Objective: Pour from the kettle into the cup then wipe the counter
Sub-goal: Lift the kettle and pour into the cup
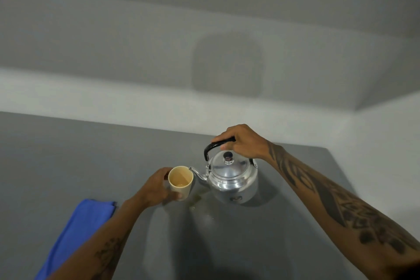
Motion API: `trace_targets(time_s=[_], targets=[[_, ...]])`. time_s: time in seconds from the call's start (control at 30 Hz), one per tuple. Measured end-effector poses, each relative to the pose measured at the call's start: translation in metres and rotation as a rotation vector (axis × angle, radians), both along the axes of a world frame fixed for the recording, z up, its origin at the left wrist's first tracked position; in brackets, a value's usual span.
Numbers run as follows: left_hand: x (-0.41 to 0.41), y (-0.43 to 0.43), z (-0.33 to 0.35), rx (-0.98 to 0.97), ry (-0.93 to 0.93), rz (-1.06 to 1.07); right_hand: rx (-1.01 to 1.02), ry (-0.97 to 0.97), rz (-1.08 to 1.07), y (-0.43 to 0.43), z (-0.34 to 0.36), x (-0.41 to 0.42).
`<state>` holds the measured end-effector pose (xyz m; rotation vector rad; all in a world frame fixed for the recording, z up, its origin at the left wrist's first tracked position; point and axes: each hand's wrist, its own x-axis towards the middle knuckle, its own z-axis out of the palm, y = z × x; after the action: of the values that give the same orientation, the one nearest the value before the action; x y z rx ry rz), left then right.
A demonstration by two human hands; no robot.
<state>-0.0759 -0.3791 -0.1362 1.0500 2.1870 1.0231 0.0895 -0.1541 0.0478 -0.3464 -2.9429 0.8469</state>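
A shiny metal kettle (231,177) with a black handle and a dark lid knob sits on the grey counter (68,154). My right hand (243,143) grips its handle from above. The spout points left and nearly touches the rim of a tan cup (180,183). My left hand (156,186) holds the cup from its left side. A little pale liquid lies in the cup's bottom. A folded blue cloth (77,232) lies at the lower left, partly hidden by my left forearm.
A small wet patch with droplets (200,206) marks the counter just below the spout. A pale wall (204,52) rises behind the counter. The counter's right edge runs diagonally at the far right.
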Motion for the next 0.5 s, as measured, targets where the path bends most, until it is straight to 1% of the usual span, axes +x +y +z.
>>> trace_targets(time_s=[0.2, 0.5], targets=[[-0.001, 0.001, -0.012, 0.047, 0.002, 0.028, 0.082, -0.083, 0.039, -0.016, 0.004, -0.010], [-0.005, 0.003, -0.016, 0.033, 0.014, 0.024, 0.165, -0.152, 0.085, -0.027, 0.013, -0.018]])
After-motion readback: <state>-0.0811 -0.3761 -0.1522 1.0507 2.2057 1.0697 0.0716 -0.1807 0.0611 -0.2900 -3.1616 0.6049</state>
